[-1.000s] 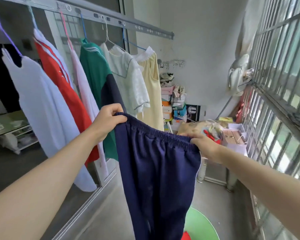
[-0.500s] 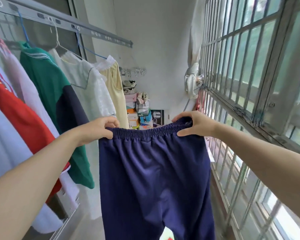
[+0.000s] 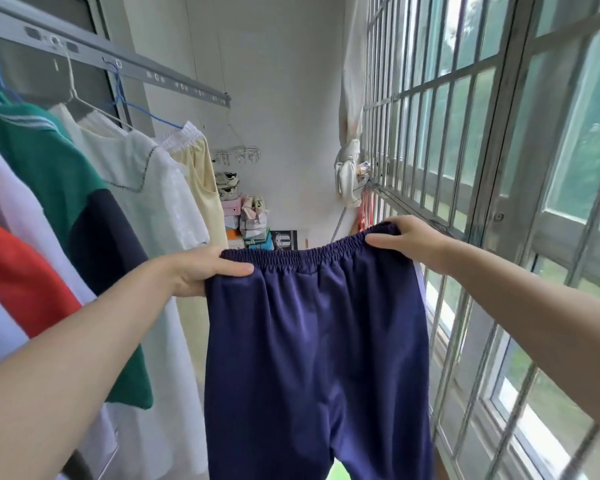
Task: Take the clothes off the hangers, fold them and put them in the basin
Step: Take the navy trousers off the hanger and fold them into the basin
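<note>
Navy trousers hanging flat in mid-air between the hung clothes and the barred window, smooth and dark blue, gathered elastic waistband stretched wide, left hand pinching one end, right hand gripping the other with fingers curled over it, legs dropping out of view.

The navy trousers hang wide in the middle. They fill the space between the hanging clothes on the left and the window bars on the right. The right hand is near the bars. The left hand is just beside the white dress. Above the waistband the air is open as far as the back wall, where boxes are stacked.
</note>
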